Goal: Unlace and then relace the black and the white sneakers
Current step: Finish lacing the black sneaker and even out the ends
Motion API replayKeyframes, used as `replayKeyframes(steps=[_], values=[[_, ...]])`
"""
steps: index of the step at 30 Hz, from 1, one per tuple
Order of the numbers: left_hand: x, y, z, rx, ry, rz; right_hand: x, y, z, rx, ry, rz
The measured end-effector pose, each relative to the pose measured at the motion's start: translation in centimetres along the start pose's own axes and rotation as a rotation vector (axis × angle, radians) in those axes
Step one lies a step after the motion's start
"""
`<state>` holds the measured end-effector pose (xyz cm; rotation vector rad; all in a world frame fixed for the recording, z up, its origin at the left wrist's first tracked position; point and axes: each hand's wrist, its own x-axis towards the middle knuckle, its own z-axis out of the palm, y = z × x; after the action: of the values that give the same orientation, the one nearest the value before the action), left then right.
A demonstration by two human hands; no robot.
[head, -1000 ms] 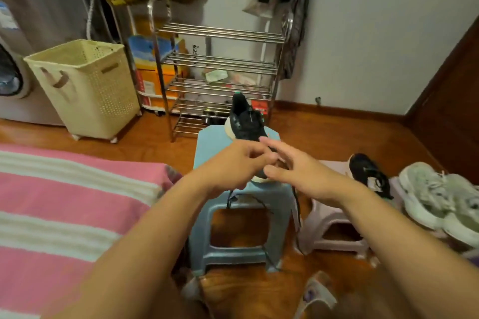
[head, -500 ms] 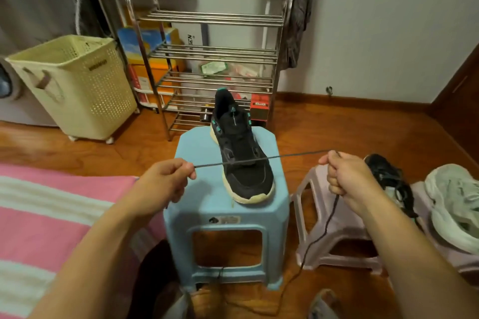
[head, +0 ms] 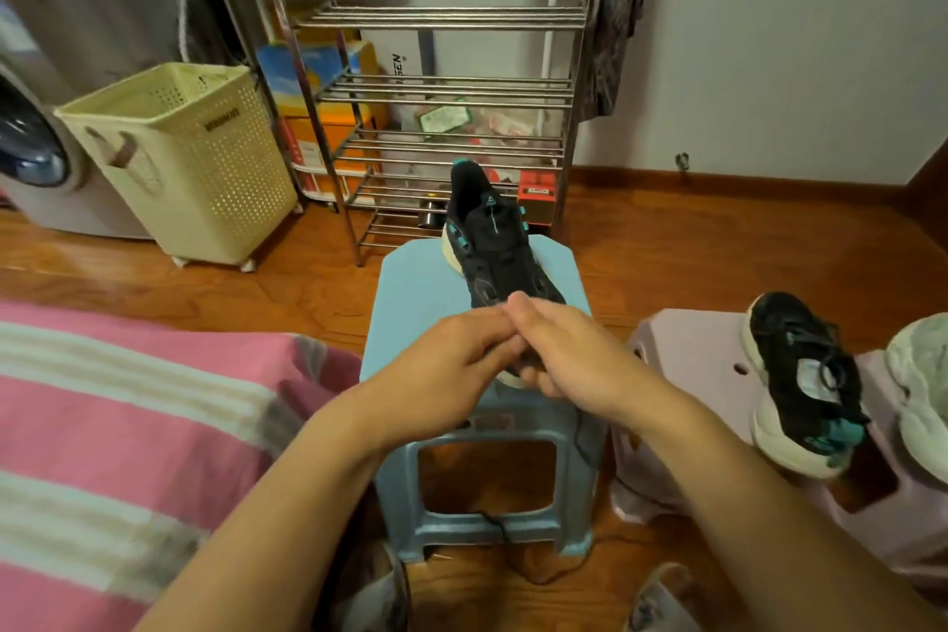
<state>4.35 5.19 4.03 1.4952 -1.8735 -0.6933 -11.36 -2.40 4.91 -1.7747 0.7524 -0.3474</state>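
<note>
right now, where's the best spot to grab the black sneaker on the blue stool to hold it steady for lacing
Probably the heel collar of the black sneaker, reached from above at the far end. It rests sole-down on the blue stool with its toe toward the person, where the left hand and right hand already crowd the toe end. The raised heel stands clear and offers an open rim to pinch.

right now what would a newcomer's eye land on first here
Probably the left hand and right hand meeting over the toe of a black sneaker on a light blue stool at the centre. Next, its mate, the second black sneaker, lies on a lilac stool to the right.
</note>
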Motion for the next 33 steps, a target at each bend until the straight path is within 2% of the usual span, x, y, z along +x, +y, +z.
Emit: replayKeyframes(steps=[2, 4, 8, 10, 15, 19, 21, 23, 25, 26, 30, 33], values=[[-0.3, -0.4, -0.2, -0.103, -0.020, -0.066, 0.1, 0.4, -0.7, -0.188, 0.011, 0.004], [-0.7, -0.8, -0.5, -0.260, -0.014, -0.109, 0.1, 0.7, -1.7, -0.271, -0.017, -0.024], [-0.6, -1.1, 0.0, -0.502, 0.099, -0.218, -0.6, 0.6, -2.3, -0.238, -0.091, 0.010], [0.0, -0.8, 0.5, -0.471, 0.184, -0.244, -1.0, 0.8, -2.3, -0.105, -0.089, 0.032], [2.1, 0.5, 1.2, -0.475, 0.288, -0.273, -0.7, 1.7, -2.9, -0.040, 0.107, -0.102], [3.8, 0.2, 1.3, -0.476, 0.294, -0.291, -0.3, 1.8, -3.1, -0.177, 0.174, -0.137], [4.7, -0.5, 1.5, -0.379, 0.384, -0.273, 0.6, 2.1, -3.9, -0.230, 0.306, -0.079], [5.5, -1.9, 1.5, 0.022, 0.510, -0.199, 1.9, 2.4, -5.0, -0.322, 0.484, 0.007], [6.0, -3.4, 1.7, 0.416, 0.529, -0.124, 3.2, 2.8, -5.3, -0.450, 0.574, 0.048], [6.2, -4.0, 1.9, 0.501, 0.513, -0.122, 3.6, 3.2, -5.0, -0.488, 0.583, 0.047], [6.3, -5.0, 2.9, 0.548, 0.515, -0.103, 3.6, 4.7, -3.0, -0.478, 0.613, 0.044], [6.4, -5.3, 2.7, 0.456, 0.545, -0.148, 3.8, 4.9, -3.1, -0.436, 0.653, 0.038]])
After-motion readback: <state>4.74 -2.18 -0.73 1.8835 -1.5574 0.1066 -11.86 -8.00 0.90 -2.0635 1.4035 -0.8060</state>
